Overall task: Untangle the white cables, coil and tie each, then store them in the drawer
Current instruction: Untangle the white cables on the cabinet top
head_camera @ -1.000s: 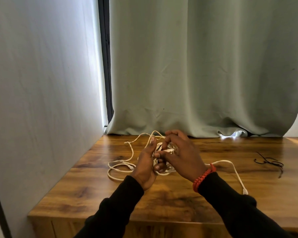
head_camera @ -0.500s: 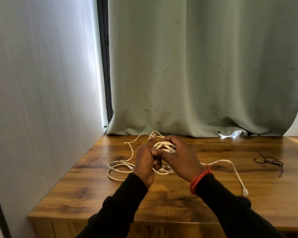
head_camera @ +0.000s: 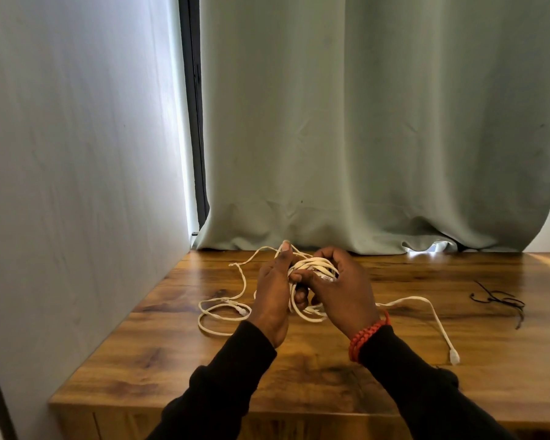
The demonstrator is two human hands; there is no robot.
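Curtain: pale green curtain (head_camera: 378,122) hangs across the far side, its hem bunched on the far edge of my counter; a dark frame strip (head_camera: 192,106) runs down at its left edge.
Wall: a plain light wall (head_camera: 77,154) closes off the left side and meets the counter along its left edge.
Counter: wood-grain counter (head_camera: 331,376) with dark knots, running from the curtain to the near edge below my sleeves.
Sleeves: both my forearms come in from the near side in black sleeves (head_camera: 235,376).
White cables: the white cables (head_camera: 315,266) are a tangled bundle held up between my two hands over the middle of the counter. Loose loops lie on the wood to the left of my hands, and one strand trails right along the counter to a white plug (head_camera: 454,356) lying near my right sleeve.
Left hand: my left hand (head_camera: 275,296) holds the left side of the bundle, its fingers (head_camera: 285,252) reaching up behind the cables with strands running across the palm.
Right hand: my right hand (head_camera: 340,290) has its fingers curled over the top of the bundle, thumb pressing the strands from the near side.
Bracelet: a red braided bracelet (head_camera: 367,336) sits on my right wrist.
Black cord: a thin black cord (head_camera: 499,301) lies in a small tangle well apart at the right of the counter.
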